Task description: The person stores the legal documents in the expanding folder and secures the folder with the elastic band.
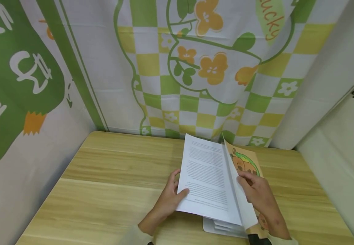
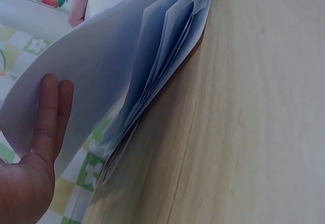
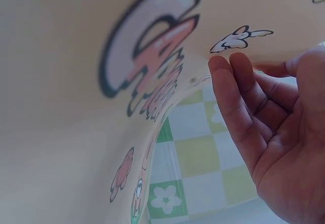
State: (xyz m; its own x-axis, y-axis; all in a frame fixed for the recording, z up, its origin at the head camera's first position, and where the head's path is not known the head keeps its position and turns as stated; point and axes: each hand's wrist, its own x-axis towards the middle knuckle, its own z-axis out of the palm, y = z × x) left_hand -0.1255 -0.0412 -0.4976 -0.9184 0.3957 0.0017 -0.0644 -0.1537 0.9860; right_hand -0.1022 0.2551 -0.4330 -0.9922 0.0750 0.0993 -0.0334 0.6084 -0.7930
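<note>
An open booklet [image 1: 208, 177] with white printed pages is held up over the wooden table. My left hand [image 1: 169, 200] holds the left page by its outer edge, thumb on the printed side and fingers behind it. In the left wrist view two fingers lie along the back of that page [image 2: 96, 71], with several loose-fanned sheets [image 2: 162, 56] beside it. My right hand [image 1: 260, 195] pinches the edge of a raised white leaf [image 1: 241, 197] on the right. An orange cartoon cover [image 1: 250, 156] shows behind that hand; the right wrist view shows cartoon drawings on a cream sheet [image 3: 61, 92] at the fingertips.
The wooden table [image 1: 109, 190] spreads to both sides of the booklet. A checkered, flower-print curtain [image 1: 192, 102] hangs along its back edge. More printed cloth [image 1: 11, 85] stands at the left, and a pale cloth wall [image 1: 345, 136] at the right.
</note>
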